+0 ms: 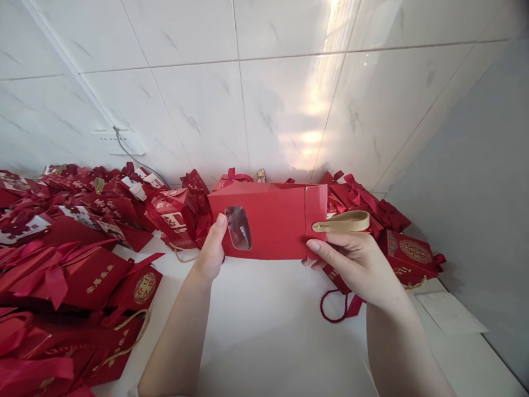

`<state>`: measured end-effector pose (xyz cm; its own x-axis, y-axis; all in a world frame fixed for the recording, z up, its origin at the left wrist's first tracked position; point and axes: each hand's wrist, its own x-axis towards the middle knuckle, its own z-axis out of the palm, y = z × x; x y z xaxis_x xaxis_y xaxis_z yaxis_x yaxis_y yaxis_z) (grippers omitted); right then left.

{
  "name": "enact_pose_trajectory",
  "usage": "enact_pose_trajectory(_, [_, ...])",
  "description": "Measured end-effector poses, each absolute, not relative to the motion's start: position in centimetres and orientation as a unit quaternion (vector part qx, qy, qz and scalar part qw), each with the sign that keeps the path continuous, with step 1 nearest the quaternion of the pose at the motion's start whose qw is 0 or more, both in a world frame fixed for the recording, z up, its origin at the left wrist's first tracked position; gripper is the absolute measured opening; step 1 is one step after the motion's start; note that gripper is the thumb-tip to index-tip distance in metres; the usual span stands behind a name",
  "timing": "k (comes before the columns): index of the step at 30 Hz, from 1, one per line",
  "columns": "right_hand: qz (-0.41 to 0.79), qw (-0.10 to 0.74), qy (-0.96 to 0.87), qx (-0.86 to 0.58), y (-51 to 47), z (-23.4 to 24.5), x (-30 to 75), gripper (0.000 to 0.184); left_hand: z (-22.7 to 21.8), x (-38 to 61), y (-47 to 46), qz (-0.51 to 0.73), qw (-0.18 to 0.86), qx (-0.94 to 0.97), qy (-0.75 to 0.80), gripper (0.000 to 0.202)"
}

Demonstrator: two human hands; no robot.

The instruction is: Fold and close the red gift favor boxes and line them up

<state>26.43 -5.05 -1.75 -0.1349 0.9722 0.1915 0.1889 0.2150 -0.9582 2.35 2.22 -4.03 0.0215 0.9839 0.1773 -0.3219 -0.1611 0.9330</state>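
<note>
Between my two hands, above the white table (248, 325), is a red paper gift box (276, 220) turned on its side. A rounded window, dark inside, shows near its left end. A gold ribbon loop (345, 221) comes out of a slot at its right end. My left hand (212, 248) grips the left end, thumb on the front face beside the window. My right hand (347, 259) pinches the lower right edge just under the ribbon loop, thumb in front. The fingers behind the box are mostly hidden.
Many red gift boxes with bows crowd the left side (82, 275); more stand along the tiled wall (281, 110) and at the right (409, 253). A dark red cord loop (334, 306) lies below my right hand. A white sheet (448, 311) rests near the right edge.
</note>
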Motion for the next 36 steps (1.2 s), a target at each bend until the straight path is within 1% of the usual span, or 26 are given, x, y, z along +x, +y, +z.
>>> enact_pose_trajectory(2, [0.411,0.456,-0.636,-0.468,-4.9,-1.9,26.5,0.027,-4.6,2.3,2.7,0.614,0.516,0.468,0.370,0.053])
enact_pose_trajectory(4, [0.411,0.469,-0.627,-0.467,-4.6,-2.0,26.8,0.024,-4.9,2.1,3.0,0.616,0.506,0.466,0.385,0.054])
enact_pose_trajectory(7, [0.409,0.522,-0.596,-0.453,-4.2,-2.1,27.2,0.034,-5.0,1.8,3.3,0.605,0.518,0.457,0.397,0.055])
enact_pose_trajectory(8, [0.406,0.538,-0.588,-0.448,-4.2,-2.1,27.3,0.033,-5.0,1.7,3.3,0.601,0.522,0.455,0.399,0.055])
enact_pose_trajectory(11, [0.393,0.565,-0.567,-0.452,-4.1,-1.9,27.4,0.023,-4.9,1.4,3.3,0.588,0.527,0.458,0.409,0.056])
enact_pose_trajectory(13, [0.387,0.570,-0.556,-0.465,-4.0,-1.9,27.3,0.022,-4.7,1.3,3.4,0.579,0.525,0.461,0.420,0.058])
enact_pose_trajectory(20, [0.425,0.554,-0.530,-0.481,-3.7,-2.0,27.4,0.029,-4.3,1.2,3.4,0.544,0.544,0.467,0.436,0.057])
enact_pose_trajectory(27, [0.422,0.557,-0.537,-0.474,-3.7,-2.0,27.5,0.027,-4.4,1.5,3.3,0.572,0.550,0.433,0.429,0.048])
enact_pose_trajectory(30, [0.412,0.532,-0.560,-0.483,-3.6,-2.3,27.6,0.028,-4.2,1.6,3.3,0.564,0.554,0.440,0.426,0.048])
enact_pose_trajectory(36, [0.413,0.474,-0.592,-0.504,-3.5,-2.5,27.5,0.029,-4.1,1.7,3.3,0.540,0.546,0.478,0.426,0.055])
